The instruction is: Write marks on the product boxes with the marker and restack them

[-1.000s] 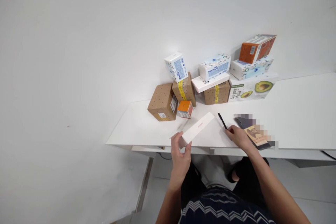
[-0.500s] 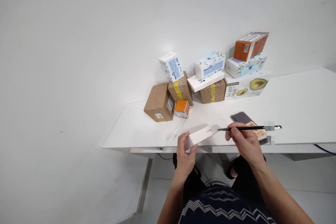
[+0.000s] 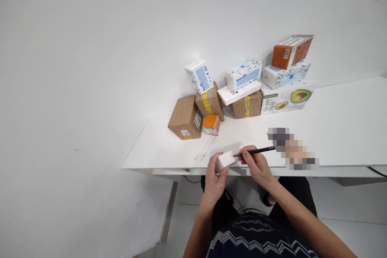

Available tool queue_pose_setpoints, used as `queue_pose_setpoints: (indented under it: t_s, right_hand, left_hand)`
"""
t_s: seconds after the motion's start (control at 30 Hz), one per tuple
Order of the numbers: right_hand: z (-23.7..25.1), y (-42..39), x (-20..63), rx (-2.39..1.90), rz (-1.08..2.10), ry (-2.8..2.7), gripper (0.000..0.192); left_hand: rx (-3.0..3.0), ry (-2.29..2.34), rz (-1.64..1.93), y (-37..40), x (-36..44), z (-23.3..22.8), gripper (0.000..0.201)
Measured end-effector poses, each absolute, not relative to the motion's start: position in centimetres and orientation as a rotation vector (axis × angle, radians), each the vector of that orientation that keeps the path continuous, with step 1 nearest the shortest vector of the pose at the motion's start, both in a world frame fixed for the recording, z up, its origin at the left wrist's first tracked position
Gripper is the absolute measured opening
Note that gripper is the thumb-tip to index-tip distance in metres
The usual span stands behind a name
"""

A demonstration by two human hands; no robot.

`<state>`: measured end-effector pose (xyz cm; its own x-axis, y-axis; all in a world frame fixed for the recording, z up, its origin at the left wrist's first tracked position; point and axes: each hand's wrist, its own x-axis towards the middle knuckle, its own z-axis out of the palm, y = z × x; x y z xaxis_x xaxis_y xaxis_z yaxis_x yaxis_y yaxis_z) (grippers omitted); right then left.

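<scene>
Head view: at the near edge of the white table (image 3: 338, 125), the left hand (image 3: 215, 177) pinches the near end of a slim white box (image 3: 227, 159), whose long axis runs from that hand away to the right. The right hand (image 3: 256, 165) is closed around a black pen (image 3: 254, 152), lying almost level, tip pointing left onto the box, tail out right. Stacked cartons (image 3: 242, 92) sit well behind

White wall (image 3: 90, 48), white table (image 3: 341, 121), pale floor (image 3: 121, 217)
</scene>
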<state>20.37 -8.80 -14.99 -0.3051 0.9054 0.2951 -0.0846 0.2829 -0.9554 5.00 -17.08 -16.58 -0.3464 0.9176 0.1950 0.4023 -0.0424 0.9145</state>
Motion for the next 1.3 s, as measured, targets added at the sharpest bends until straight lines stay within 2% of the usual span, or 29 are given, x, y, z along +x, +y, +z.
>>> queue_pose_setpoints:
  t_s: [0.3,0.63,0.87,1.0,1.17,1.3]
  right_hand:
    - [-14.6,-8.4,20.5,-0.83,1.007,-1.758,0.024]
    - [-14.7,-8.1,20.6,-0.798,1.047,-1.776,0.023]
    - [-15.0,-7.7,20.6,-0.834,1.251,-1.277,0.025]
    - [-16.7,-5.7,22.8,-1.072,1.175,-1.188,0.033]
    - [-20.6,-3.1,26.1,-1.663,0.869,-1.801,0.03]
    - [-22.3,-2.6,25.8,-1.904,0.717,-2.061,0.025]
  left_hand:
    - [1.372,1.737,1.338,-17.0,4.8,-16.6,0.041]
    - [1.347,1.719,1.357,-16.9,4.8,-16.6,0.04]
    - [1.368,1.735,1.331,-16.8,4.7,-16.4,0.039]
    - [1.335,1.776,1.341,-17.0,4.4,-16.4,0.039]
    - [1.281,1.803,1.363,-17.4,3.9,-17.2,0.041]
    - [1.236,1.79,1.396,-17.5,3.7,-17.8,0.044]
